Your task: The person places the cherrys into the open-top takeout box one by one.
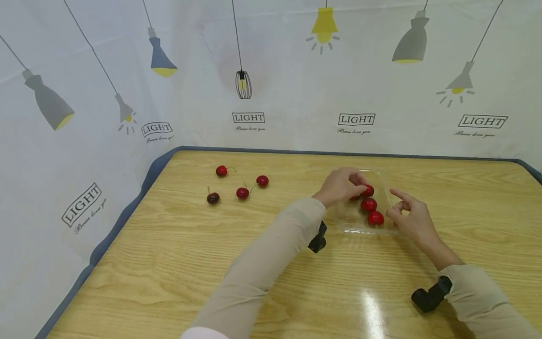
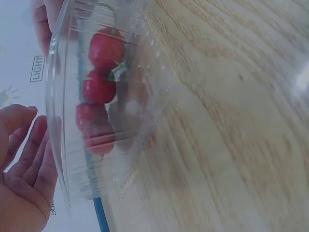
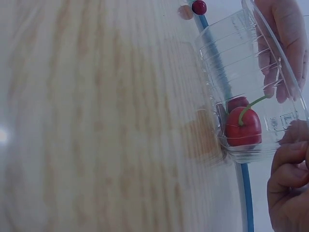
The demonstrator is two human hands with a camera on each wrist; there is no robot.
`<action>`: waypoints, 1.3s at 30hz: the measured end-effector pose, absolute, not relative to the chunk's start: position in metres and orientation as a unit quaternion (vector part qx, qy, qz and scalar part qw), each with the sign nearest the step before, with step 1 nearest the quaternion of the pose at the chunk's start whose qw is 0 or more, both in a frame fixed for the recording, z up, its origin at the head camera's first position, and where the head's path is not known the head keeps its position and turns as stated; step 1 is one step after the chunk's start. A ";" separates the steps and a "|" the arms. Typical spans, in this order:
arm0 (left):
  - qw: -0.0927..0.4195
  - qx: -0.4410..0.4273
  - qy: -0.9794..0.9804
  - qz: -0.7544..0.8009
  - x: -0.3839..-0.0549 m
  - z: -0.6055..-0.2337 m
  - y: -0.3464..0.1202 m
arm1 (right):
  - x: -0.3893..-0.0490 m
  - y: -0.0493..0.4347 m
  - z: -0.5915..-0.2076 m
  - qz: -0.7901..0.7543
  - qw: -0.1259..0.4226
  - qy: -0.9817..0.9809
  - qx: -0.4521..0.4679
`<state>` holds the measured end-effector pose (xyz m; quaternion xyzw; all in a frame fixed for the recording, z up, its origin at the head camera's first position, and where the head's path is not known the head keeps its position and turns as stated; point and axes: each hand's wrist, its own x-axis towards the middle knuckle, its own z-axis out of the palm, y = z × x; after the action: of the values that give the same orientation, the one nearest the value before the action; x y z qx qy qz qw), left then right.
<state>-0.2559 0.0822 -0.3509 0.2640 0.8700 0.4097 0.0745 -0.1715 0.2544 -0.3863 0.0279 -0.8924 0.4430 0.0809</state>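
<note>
A clear plastic box (image 1: 347, 230) stands on the table with several red cherries (image 1: 375, 218) in it, some with green stems. My left hand (image 1: 340, 186) is over the box's left side. In the head view its fingertips overlap the farthest cherry (image 1: 368, 189); in the left wrist view the left hand (image 2: 26, 164) shows loosely bent fingers outside the rim, nothing between them. My right hand (image 1: 415, 221) is at the box's right edge, thumb over the rim, index finger stretched out. In the right wrist view its other fingers (image 3: 289, 179) curl at the rim.
Several loose cherries lie on the left of the table, among them a dark one (image 1: 213, 198) and a bright red one (image 1: 221, 171). A white sheet with printed lamps (image 1: 292, 94) stands behind the wooden table (image 1: 190, 245). Black wrist cameras (image 1: 431, 295) hang below both sleeves.
</note>
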 end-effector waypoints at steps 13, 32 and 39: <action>0.081 0.305 0.854 0.414 -0.261 -0.341 0.056 | -0.170 0.256 -0.387 0.431 0.079 -0.899 0.021; -0.006 0.302 0.853 0.426 -0.262 -0.353 0.009 | -0.171 0.254 -0.385 0.430 0.079 -0.899 0.021; -0.022 0.306 0.852 0.423 -0.261 -0.357 -0.006 | -0.172 0.255 -0.386 0.427 0.088 -0.899 0.025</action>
<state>-0.2605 -0.0065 -0.3569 0.3061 0.8525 0.4232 -0.0221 -0.1716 0.2545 -0.3864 0.0247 -0.8995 0.4274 0.0875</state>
